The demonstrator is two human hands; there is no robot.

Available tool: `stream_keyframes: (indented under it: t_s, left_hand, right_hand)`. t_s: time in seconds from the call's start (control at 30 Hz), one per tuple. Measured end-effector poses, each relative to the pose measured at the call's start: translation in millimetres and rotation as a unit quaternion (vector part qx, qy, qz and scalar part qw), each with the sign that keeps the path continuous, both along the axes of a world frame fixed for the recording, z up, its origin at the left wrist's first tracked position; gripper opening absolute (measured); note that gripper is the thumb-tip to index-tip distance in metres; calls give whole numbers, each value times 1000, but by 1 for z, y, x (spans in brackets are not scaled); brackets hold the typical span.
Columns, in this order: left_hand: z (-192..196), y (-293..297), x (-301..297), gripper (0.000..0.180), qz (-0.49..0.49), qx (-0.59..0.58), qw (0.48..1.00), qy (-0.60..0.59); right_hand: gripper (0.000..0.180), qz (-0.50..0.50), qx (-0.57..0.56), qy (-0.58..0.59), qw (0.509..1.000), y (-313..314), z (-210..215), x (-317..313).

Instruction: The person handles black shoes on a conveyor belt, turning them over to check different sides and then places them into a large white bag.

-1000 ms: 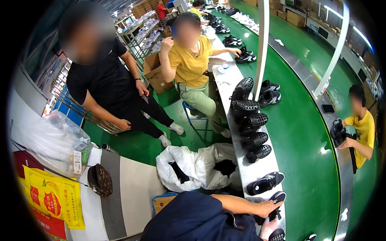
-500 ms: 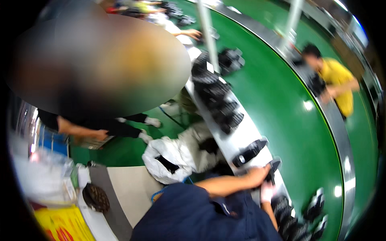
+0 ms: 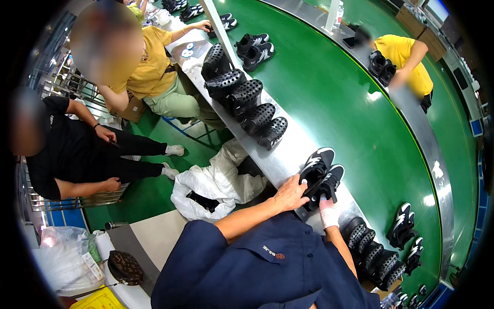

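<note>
Left hand (image 3: 290, 193) is flat on the near black-and-white sneaker (image 3: 315, 166), fingers (image 3: 301, 181) curled over its heel end, gripping it. Right hand (image 3: 328, 210), wrapped in white tape or a glove, is under the second sneaker (image 3: 329, 181) of the pair; its fingers are hidden behind the shoe, so can't tell if they're closed. Both sneakers sit side by side, touching, on the grey metal edge strip (image 3: 288, 154) that runs along the green conveyor belt (image 3: 350, 108).

Further up the strip: a row of black perforated shoe moulds (image 3: 246, 100), overlapping each other. Beyond them, another black sneaker pair (image 3: 254, 46). Near the lower right, more perforated moulds (image 3: 373, 252) plus sneakers (image 3: 401, 226) on the belt.

White bag (image 3: 216, 183) lies on the green floor just left of the strip, below the left forearm. Person in yellow shirt (image 3: 146, 64) sits at the strip; person in black (image 3: 77, 154) sits left of that. Another yellow-shirted person (image 3: 406, 56) works across the belt.
</note>
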State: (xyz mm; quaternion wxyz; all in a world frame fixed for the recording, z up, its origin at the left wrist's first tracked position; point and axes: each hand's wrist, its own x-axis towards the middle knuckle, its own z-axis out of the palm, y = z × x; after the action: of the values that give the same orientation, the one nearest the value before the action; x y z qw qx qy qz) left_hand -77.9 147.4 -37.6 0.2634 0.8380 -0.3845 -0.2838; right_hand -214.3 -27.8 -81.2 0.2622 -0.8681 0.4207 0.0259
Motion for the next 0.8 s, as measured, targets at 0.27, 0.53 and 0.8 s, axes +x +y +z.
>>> stream_keyframes:
  t_s: [0.27, 0.53, 0.8]
  left_hand:
    - [57, 76, 135, 51, 343, -92, 850, -389]
    - [52, 69, 177, 45, 306, -69, 876, -367]
    - [129, 33, 66, 43, 101, -314, 868, -370]
  right_hand:
    - [32, 19, 17, -70, 997, -11, 84, -16]
    - [42, 67, 40, 58, 995, -14, 134, 8]
    - [59, -46, 556, -326, 763, 43, 184, 76]
